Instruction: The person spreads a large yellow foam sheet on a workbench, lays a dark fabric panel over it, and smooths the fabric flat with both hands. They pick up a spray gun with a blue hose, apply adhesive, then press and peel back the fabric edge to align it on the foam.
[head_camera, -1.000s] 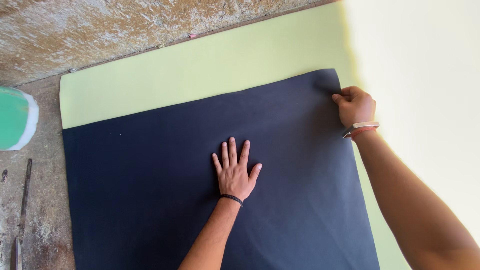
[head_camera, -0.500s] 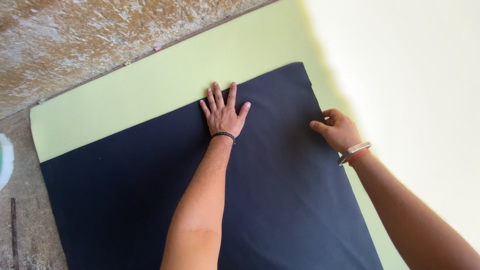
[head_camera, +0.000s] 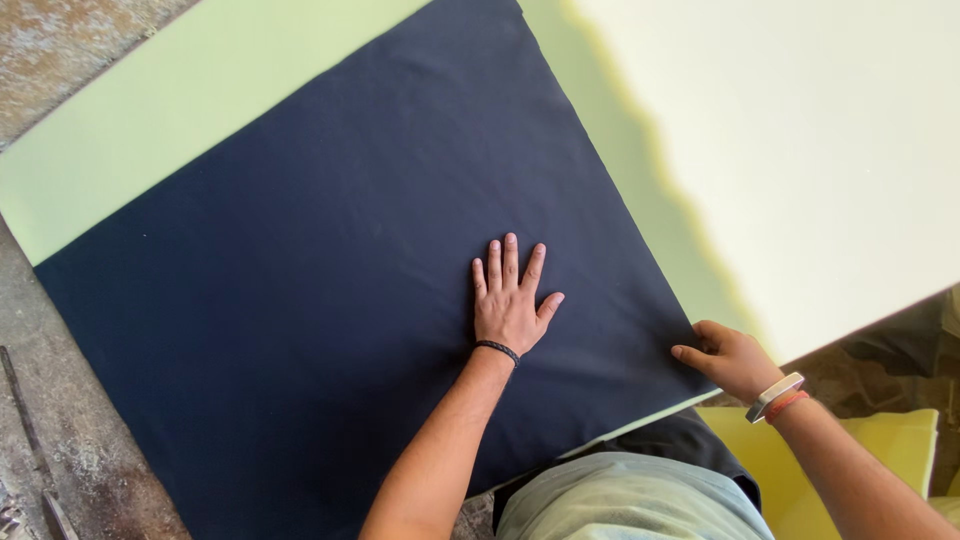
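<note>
1. The dark navy cloth (head_camera: 330, 300) lies spread flat on the pale green foam sheet (head_camera: 150, 150), which rests on the floor. It covers most of the foam, leaving a green strip along the far edge and a narrower one along the right edge.
2. Your left hand (head_camera: 508, 300) is pressed palm down on the cloth, fingers spread apart and holding nothing. Half a second ago it was up by the cloth's far edge; now it sits closer to the near edge, so it has swept back toward you across the fabric.
3. Your right hand (head_camera: 730, 358) has come down the right edge as well and is now at the cloth's near right corner. Its fingers are curled at that corner; you appear to pinch the fabric, though I cannot tell how firmly.
4. Judging from both moves, the far part looks smoothed and the work has shifted to the near right corner.
5. Beyond the foam, a large cream sheet (head_camera: 800, 150) lies to the right, a yellow piece (head_camera: 850, 450) by your right arm, and bare concrete floor (head_camera: 60, 440) to the left.
</note>
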